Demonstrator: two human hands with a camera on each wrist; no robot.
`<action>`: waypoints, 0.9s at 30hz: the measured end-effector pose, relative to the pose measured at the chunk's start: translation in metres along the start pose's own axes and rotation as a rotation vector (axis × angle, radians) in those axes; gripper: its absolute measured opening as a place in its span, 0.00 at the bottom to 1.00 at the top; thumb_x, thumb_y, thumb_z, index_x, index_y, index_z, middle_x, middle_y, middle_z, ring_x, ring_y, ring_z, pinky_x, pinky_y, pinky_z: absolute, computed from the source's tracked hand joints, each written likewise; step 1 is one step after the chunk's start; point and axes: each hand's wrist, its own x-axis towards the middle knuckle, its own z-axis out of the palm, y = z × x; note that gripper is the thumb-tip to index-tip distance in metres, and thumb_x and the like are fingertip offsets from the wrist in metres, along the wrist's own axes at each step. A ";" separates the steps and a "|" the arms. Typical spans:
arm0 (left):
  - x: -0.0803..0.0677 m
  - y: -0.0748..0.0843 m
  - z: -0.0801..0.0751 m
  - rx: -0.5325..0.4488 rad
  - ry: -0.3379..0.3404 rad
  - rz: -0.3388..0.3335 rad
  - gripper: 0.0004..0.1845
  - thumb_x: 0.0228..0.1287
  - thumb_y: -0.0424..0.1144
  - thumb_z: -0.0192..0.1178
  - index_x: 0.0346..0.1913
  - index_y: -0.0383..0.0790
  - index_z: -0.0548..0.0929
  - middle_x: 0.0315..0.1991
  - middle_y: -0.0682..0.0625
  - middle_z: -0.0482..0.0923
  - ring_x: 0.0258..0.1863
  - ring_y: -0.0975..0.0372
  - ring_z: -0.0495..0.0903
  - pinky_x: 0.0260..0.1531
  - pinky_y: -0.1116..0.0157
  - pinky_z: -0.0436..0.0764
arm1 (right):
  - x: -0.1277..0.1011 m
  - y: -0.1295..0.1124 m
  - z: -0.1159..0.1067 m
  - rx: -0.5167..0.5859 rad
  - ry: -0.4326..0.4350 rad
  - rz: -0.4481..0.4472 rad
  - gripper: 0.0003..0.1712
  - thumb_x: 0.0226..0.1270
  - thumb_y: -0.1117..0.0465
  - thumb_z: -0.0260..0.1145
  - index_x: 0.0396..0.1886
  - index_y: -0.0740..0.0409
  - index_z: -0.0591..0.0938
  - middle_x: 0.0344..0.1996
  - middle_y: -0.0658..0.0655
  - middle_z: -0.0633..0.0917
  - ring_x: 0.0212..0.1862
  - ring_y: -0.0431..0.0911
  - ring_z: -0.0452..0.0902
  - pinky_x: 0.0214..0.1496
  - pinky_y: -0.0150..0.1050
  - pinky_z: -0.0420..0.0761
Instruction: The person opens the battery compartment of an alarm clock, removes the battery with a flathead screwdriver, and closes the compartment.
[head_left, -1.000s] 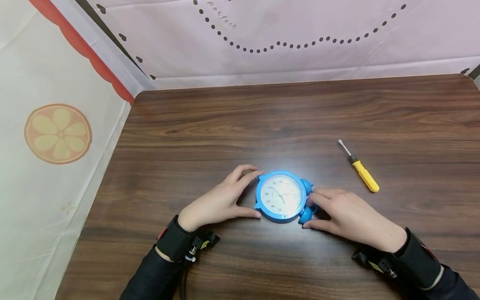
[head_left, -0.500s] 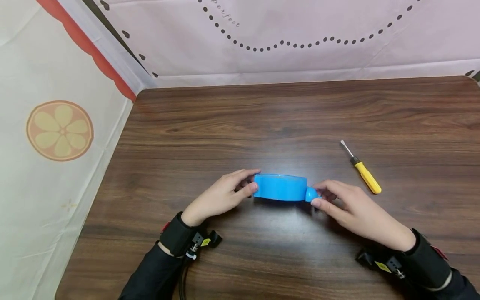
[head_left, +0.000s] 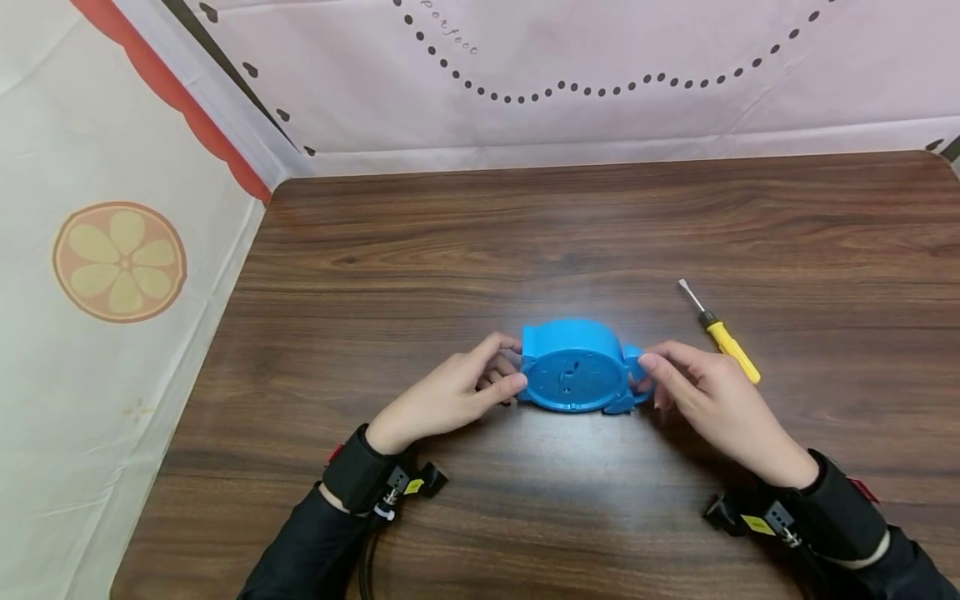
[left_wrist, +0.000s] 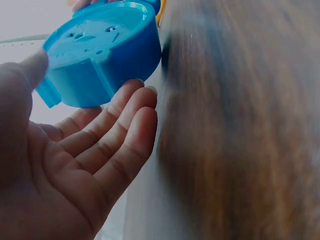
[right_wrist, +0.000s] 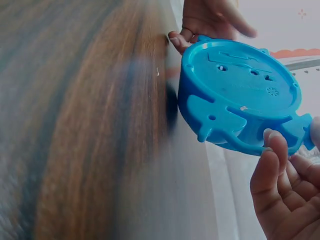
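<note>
A blue twin-bell alarm clock [head_left: 573,379] is held a little above the table, tilted with its back toward me and its dial hidden. My left hand [head_left: 450,396] grips the end with the small feet, thumb on the near side and fingers behind and below. At the opposite end, my right hand [head_left: 712,404] pinches the clock by its bells and handle. The right wrist view shows the back of the alarm clock [right_wrist: 240,77] with several holes, and my fingertips [right_wrist: 270,140] at the handle. The left wrist view shows the side wall beside my fingers.
A screwdriver [head_left: 727,337] with a yellow handle lies on the wooden table [head_left: 465,250], just beyond my right hand. Light cloth panels [head_left: 600,125] border the table at the back and left.
The alarm clock has turned over between both hands: first its dial faced up, then its blue side showed, and now its back does. The screwdriver stayed put.
</note>
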 end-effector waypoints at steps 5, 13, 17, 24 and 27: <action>0.000 0.003 0.003 -0.002 0.023 -0.018 0.19 0.81 0.48 0.50 0.64 0.43 0.70 0.38 0.54 0.84 0.35 0.64 0.84 0.35 0.62 0.82 | 0.001 -0.001 0.000 -0.011 -0.009 0.058 0.15 0.82 0.56 0.54 0.40 0.55 0.84 0.26 0.47 0.82 0.25 0.40 0.76 0.28 0.33 0.76; 0.001 0.008 0.008 0.137 0.057 -0.026 0.18 0.80 0.51 0.50 0.56 0.41 0.78 0.37 0.55 0.82 0.32 0.67 0.79 0.35 0.65 0.80 | 0.007 0.001 0.003 -0.038 0.027 0.084 0.18 0.83 0.54 0.52 0.36 0.55 0.83 0.21 0.48 0.78 0.23 0.42 0.72 0.27 0.34 0.72; 0.001 0.009 0.010 0.180 0.061 -0.013 0.19 0.80 0.53 0.49 0.55 0.42 0.80 0.35 0.56 0.81 0.30 0.67 0.76 0.34 0.65 0.78 | 0.008 0.003 0.005 -0.047 0.033 0.102 0.20 0.83 0.52 0.52 0.30 0.54 0.82 0.19 0.48 0.76 0.22 0.42 0.72 0.27 0.34 0.71; 0.003 0.008 0.012 0.264 0.086 0.013 0.16 0.81 0.53 0.46 0.38 0.48 0.77 0.22 0.58 0.63 0.21 0.67 0.64 0.24 0.68 0.64 | 0.008 0.007 0.007 -0.051 0.036 0.103 0.21 0.83 0.52 0.52 0.27 0.53 0.80 0.18 0.48 0.75 0.22 0.42 0.71 0.28 0.34 0.70; 0.004 0.007 0.013 0.292 0.092 0.024 0.18 0.81 0.52 0.46 0.32 0.48 0.73 0.21 0.58 0.59 0.20 0.68 0.60 0.23 0.69 0.60 | 0.009 0.008 0.008 -0.053 0.031 0.096 0.22 0.83 0.52 0.52 0.27 0.53 0.79 0.18 0.48 0.75 0.23 0.43 0.71 0.28 0.34 0.71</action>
